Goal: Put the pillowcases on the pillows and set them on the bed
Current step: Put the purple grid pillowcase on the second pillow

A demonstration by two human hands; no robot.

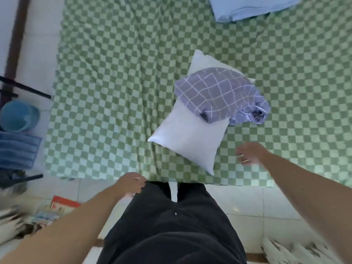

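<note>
A bare white pillow (pixel 187 138) lies slantwise on the green checked bed (pixel 106 96). A crumpled purple checked pillowcase (pixel 219 94) is draped over the pillow's upper half and spills off its right side. My right hand (pixel 249 153) hovers just right of the pillow's lower corner, blurred, fingers loosely spread and holding nothing. My left hand (pixel 131 182) is down at the bed's near edge, beside my black trousers, with curled fingers; nothing visible in it. A pillow in a light blue case (pixel 251 7) lies at the far top right of the bed.
A blue bucket (pixel 19 115) and a blue striped cloth (pixel 18 149) stand on the floor to the left, by dark metal bars. Magazines and papers (pixel 59 206) lie on the tiled floor at lower left. A patterned mat (pixel 297 250) lies at lower right.
</note>
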